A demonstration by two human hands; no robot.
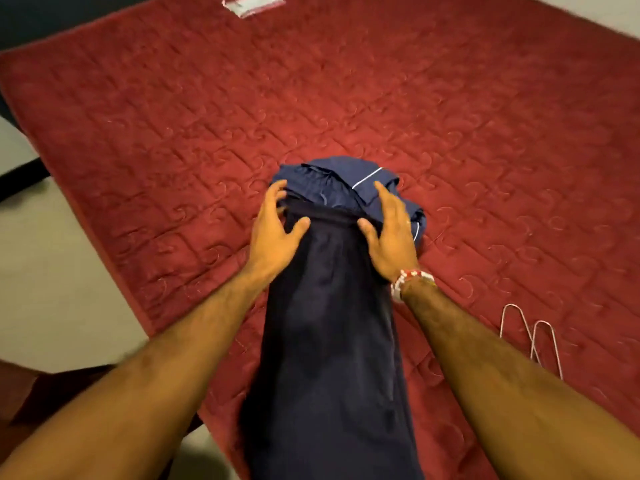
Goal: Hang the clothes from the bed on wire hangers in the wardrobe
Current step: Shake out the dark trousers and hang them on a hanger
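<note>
Open bedspread [346,98] surrounds the clothes [329,323]; wire hangers [532,342] lie right.

A long garment [332,341] ran up the middle of the bed [450,116] from its near edge to a heap of clothes [332,181] right behind it, left hand [273,233] and right hand [391,237] flanking that far end, wire hangers [533,337] lying on the bed off right, a packet [252,3] way back.

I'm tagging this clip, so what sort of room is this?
Most likely a bedroom: a wide red quilted bedspread, navy clothes lying on it, and wire hangers beside them.
</note>
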